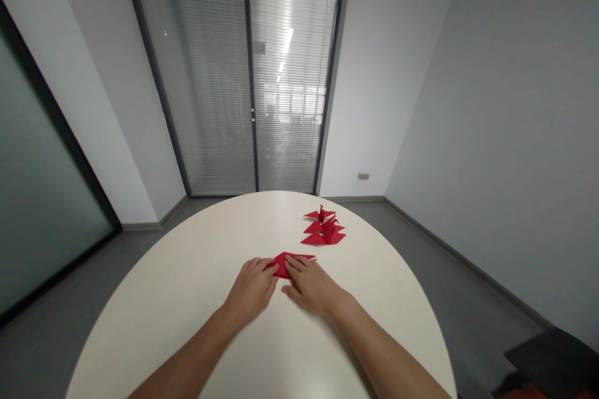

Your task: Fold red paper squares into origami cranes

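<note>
Red folded paper [281,266] was pressed to the table [187,299] beneath the left hand [253,287] and right hand [309,282], each grip spread, unclenched; its folds, it was judged, were best sharpened by even, steady pressure. Beyond, red paper cranes [329,235] were clustered.

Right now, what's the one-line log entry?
left hand: on folded red paper | right hand: on same paper | red cranes: beyond, rightward
</note>
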Tool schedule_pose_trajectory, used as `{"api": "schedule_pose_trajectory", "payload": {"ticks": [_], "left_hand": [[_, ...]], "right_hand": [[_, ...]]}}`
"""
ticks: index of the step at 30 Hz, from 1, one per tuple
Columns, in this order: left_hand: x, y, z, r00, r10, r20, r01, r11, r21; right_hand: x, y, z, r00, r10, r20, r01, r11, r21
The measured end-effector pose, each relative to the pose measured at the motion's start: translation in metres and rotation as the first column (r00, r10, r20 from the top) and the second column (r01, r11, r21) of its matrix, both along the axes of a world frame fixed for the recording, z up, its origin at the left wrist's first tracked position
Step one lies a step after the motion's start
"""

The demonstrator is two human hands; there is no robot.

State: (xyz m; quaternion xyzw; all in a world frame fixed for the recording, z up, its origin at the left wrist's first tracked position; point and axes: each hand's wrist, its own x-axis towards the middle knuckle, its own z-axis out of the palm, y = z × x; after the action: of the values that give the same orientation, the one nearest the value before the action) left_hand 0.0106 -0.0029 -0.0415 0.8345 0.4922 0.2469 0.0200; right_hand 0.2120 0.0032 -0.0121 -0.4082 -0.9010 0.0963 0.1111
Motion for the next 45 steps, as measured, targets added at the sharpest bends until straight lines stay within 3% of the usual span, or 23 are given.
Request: {"api": "schedule_pose_trajectory", "payload": {"ticks": [8,16,25,35,45], "left_hand": [[-0.005,0.002,0.011,0.997,0.026,-0.068,-0.03,0.998,-0.063],[-0.005,0.001,0.011,0.997,0.064,-0.052,-0.068,0.994,-0.08],[-0.007,0.002,0.008,0.993,0.107,-0.051,-0.111,0.991,-0.081],[-0.007,0.006,0.003,0.995,0.102,-0.007,-0.103,0.993,-0.058],[-0.006,-0.002,0.014,0.994,0.073,-0.081,-0.079,0.994,-0.072]], "right_hand": [[0.007,0.01,0.004,0.996,0.051,-0.074,-0.048,0.998,0.044],[0.01,0.011,0.0,0.987,-0.093,-0.13,0.094,0.996,0.008],[-0.001,0.017,-0.008,0.98,-0.179,-0.085,0.187,0.978,0.097],[-0.003,0.017,-0.01,0.972,-0.213,-0.104,0.223,0.969,0.103],[-0.005,0.021,-0.016,0.963,-0.191,-0.192,0.223,0.961,0.163]]}}
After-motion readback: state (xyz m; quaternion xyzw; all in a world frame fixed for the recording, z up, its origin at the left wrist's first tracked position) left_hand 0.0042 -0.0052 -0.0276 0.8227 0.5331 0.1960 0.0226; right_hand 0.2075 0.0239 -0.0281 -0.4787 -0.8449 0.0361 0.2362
